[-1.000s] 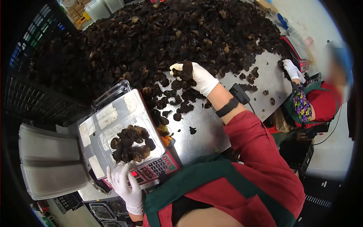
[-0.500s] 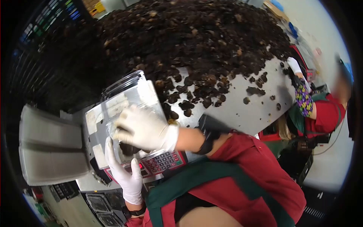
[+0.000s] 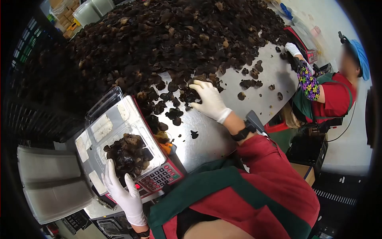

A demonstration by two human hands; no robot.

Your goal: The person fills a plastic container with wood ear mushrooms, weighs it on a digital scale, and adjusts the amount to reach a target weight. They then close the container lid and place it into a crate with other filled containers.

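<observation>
A clear plastic tray holding a clump of dark, wet fungus pieces (image 3: 129, 153) rests on the scale (image 3: 89, 155), which has a red body and a keypad. My left hand (image 3: 122, 192), in a white glove, is at the tray's near edge with its fingers apart, touching the side. My right hand (image 3: 210, 99), also gloved, reaches to the near edge of the large dark pile (image 3: 159, 44), fingers spread and curved over some loose pieces. Whether its fingertips touch the pieces is hard to tell.
Stacked clear trays (image 3: 51, 181) stand left of the scale. An orange-handled tool (image 3: 169, 148) lies at its right side. Loose pieces are scattered on the metal table (image 3: 207, 137). At the right, a co-worker (image 3: 338, 93) works beside another red scale (image 3: 311, 55).
My right hand has moved from over the tray to the pile at the right, uncovering the clump. My left hand stays beside the tray. The view has shifted.
</observation>
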